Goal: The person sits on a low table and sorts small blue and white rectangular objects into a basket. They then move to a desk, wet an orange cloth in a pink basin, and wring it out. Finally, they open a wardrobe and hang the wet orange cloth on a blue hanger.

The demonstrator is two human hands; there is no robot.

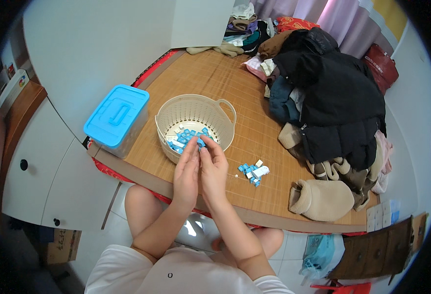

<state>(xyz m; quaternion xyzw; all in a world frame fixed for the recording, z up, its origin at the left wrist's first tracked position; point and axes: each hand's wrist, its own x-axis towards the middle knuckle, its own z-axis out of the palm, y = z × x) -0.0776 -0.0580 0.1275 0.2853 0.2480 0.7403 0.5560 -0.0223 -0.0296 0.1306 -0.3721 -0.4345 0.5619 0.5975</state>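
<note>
Both hands are held together over the near rim of a beige slotted basket (215, 122) with loop handles. My left hand (186, 171) and my right hand (212, 169) are cupped palm to palm, closed round small blue mahjong tiles (201, 142). Only a little blue shows between the fingertips; how many tiles are inside is hidden. More blue-and-white tiles (177, 143) lie loose in the bottom of the basket, partly covered by my hands. To the right of my right hand, a small pile of the same tiles (248, 170) rests on the mat beside a white piece (260, 172).
A clear box with a blue lid (116, 115) stands left of the basket. Heaped clothes with a black jacket (333, 98) cover the right side of the bamboo mat (201, 73). A beige fleece item (321, 200) lies near the front edge. White cabinets (39, 161) stand at left.
</note>
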